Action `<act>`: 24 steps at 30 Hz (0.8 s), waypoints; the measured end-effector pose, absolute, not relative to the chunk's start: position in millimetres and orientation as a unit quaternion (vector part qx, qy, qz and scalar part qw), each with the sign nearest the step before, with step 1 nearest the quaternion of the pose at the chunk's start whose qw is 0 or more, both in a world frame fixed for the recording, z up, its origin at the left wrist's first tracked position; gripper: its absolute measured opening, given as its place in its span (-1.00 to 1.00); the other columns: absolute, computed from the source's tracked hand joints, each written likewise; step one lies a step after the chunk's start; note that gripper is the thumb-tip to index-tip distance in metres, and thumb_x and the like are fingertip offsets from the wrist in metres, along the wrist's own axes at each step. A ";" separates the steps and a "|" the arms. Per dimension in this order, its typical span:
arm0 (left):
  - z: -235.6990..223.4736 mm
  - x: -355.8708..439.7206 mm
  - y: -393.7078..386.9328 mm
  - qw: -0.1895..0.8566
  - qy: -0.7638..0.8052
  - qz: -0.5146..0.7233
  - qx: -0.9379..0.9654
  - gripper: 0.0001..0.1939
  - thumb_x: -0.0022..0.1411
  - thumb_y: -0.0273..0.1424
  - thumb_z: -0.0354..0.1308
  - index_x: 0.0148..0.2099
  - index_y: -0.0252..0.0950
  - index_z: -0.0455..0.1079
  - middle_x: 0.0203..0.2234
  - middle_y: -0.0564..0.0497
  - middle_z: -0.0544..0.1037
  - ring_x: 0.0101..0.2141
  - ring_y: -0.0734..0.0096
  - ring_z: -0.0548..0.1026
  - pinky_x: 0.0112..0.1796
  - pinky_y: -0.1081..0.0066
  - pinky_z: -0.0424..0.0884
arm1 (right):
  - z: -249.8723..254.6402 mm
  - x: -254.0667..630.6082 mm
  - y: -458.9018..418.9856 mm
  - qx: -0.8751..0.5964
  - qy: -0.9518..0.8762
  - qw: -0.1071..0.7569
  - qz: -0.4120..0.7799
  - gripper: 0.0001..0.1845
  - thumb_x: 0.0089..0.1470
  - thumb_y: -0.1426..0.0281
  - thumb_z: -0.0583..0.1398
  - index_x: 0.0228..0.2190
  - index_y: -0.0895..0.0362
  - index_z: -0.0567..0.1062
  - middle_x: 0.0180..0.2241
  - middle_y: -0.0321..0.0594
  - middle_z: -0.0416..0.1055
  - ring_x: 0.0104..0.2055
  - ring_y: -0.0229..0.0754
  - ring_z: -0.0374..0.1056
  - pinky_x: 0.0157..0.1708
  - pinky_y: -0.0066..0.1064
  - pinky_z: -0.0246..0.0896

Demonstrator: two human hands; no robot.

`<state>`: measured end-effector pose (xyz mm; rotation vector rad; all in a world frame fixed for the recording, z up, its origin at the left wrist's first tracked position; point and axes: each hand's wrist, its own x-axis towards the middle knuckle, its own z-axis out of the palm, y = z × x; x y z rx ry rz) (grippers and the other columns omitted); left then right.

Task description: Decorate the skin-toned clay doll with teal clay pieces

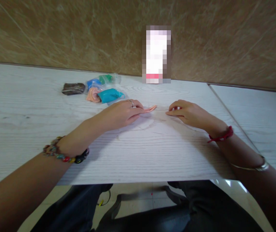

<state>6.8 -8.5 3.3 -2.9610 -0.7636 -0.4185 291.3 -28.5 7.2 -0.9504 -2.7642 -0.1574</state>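
Note:
Between the thumb and fingers of my left hand (128, 112) is a thin strip of peach modelling clay (150, 109), its free end pointing right just above the tabletop. My right hand (190, 112) is a short gap away from the strip's tip, its fingers curled in and closed towards the thumb. Whether anything small sits between those fingertips cannot be made out. Behind my left hand lie packs of clay: a turquoise one (111, 95), a peach lump (93, 94), a blue one (93, 83) and a green one (105, 79), with clear plastic around them.
A dark brown block (73, 88) in wrapping lies left of the packs. At the back of the white wood-grain table (138, 154), a blurred-out upright object (156, 54) leans on the brown marbled wall (80, 35). A seam (234, 119) crosses the tabletop on the right.

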 end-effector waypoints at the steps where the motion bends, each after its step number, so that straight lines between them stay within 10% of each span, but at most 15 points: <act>1: 2.8 6.7 -8.0 0.029 -0.245 -0.138 -0.959 -0.67 0.30 -0.42 -0.11 0.04 -0.27 0.35 -0.12 -0.08 0.47 -0.19 0.37 0.44 -0.17 0.37 0.37 | 6.8 291.1 -28.3 -0.325 -0.938 0.108 -0.046 -0.63 0.13 0.54 -0.02 -0.23 0.13 0.56 -0.21 -0.09 0.44 -0.26 -0.20 0.32 -0.29 -0.38 0.23; 24: 1.0 5.5 -5.9 0.011 -0.261 -0.121 -0.958 -0.66 0.30 -0.38 -0.14 0.00 -0.26 0.38 -0.12 -0.05 0.46 -0.22 0.37 0.44 -0.16 0.37 0.34 | 8.1 278.7 -29.9 -0.411 -0.883 0.220 0.055 -0.74 0.08 0.49 0.06 -0.26 0.22 0.53 -0.30 -0.10 0.52 -0.29 -0.18 0.41 -0.27 -0.37 0.29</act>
